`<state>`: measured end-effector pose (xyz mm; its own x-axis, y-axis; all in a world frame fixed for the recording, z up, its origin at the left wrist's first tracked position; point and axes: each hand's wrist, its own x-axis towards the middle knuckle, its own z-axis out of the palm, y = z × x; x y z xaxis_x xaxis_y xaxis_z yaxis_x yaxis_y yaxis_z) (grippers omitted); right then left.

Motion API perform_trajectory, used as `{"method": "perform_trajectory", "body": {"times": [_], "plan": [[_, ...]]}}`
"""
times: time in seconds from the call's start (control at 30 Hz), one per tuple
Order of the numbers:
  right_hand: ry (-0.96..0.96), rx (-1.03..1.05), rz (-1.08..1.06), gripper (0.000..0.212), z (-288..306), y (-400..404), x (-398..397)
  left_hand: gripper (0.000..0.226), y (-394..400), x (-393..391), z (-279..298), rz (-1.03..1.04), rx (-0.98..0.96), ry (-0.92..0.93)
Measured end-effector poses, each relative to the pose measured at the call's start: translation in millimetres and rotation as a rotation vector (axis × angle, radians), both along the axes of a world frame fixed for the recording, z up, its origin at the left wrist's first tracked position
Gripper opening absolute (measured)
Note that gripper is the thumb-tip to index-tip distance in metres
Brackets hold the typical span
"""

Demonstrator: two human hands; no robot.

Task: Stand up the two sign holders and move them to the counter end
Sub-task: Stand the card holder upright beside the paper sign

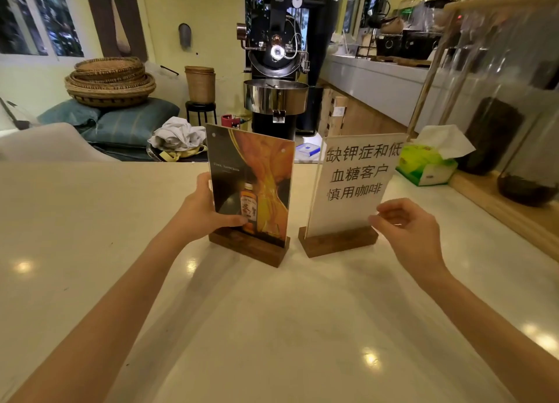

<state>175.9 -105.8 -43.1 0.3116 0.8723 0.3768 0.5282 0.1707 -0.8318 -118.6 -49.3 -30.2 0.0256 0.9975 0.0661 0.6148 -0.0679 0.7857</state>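
Now both sign holders (251,191) upright

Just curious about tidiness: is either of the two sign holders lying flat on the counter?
No, the bottle poster sign and the white text sign both stand upright in wooden bases.

white sign holder (354,184) — "缺钾症和低血糖客户慎用咖啡", poster sign text unreadable

Pale yellow walls (163,24), windows (39,18) upper left w/ dark foliage outside. Black roaster (276,57) at centre back, steel tray in front. Stacked baskets (110,82) on blue cushions (130,121) at left; wicker bin (200,83) on black stool (201,110). White side counter (378,79) along right. Glossy cream counter (272,312) in fg, lamp glare spots on it.
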Motion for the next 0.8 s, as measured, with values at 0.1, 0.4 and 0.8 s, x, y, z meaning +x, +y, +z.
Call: {"method": "perform_trajectory", "body": {"times": [0.1,0.4,0.8], "plan": [[-0.007,-0.212,-0.041,0.042,0.3,12.2,20.3,0.095,-3.6,0.8,-2.0,0.019,0.008,0.006],[0.148,-0.355,0.304,0.053,12.7,42.7,34.5,0.085,-28.0,13.7,-19.8,0.106,0.095,0.015],[0.036,-0.333,0.348,0.048,18.4,50.5,81.7,0.084,-11.9,47.8,-18.1,0.114,0.125,0.027]]}}
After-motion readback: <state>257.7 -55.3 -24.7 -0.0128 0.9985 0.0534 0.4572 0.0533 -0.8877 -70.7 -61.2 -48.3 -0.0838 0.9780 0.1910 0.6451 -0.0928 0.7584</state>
